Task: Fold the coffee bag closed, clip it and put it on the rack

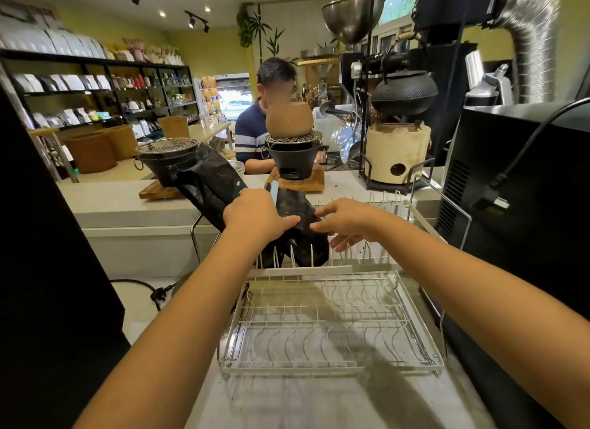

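1. Gripping from above, the left hand (255,216) clasps the black coffee bag (217,189) with a pale blue clip (274,190) poking up behind its knuckles; the right hand (348,222) is loose, fingertips just touching the bag's folded end.
2. Standing among the far prongs of the white wire rack (319,320), the bag tilts left. Settle its base between prongs before letting go.
3. Whether the clip bites the fold is hidden by the left hand.
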